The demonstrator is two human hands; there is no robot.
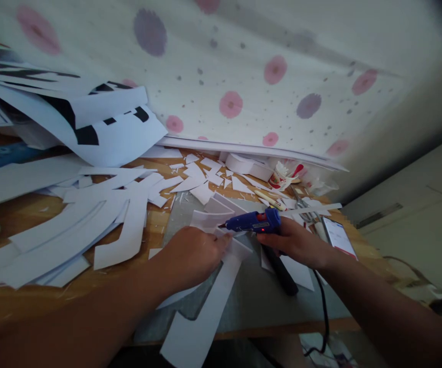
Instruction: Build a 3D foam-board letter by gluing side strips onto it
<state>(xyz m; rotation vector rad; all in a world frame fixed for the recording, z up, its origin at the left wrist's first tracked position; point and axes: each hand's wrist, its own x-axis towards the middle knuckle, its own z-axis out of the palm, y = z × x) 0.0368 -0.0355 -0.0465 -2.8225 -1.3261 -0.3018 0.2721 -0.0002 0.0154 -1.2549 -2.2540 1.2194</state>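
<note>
My right hand is wrapped round a blue hot glue gun with a small red light on its side. The gun's nozzle points left, close to the fingers of my left hand. Those fingers are closed on a white cut board piece, which reaches down past the table's front edge. Other white pieces stand just behind the nozzle, and whether the tip touches them I cannot tell. Under my hands lies a grey-green cutting mat. A black-handled tool rests on the mat below the gun.
Cut white strips cover the left of the wooden table, with scraps at the back. Printed sheets curl at back left. A phone lies at right. The gun's black cord hangs over the front edge.
</note>
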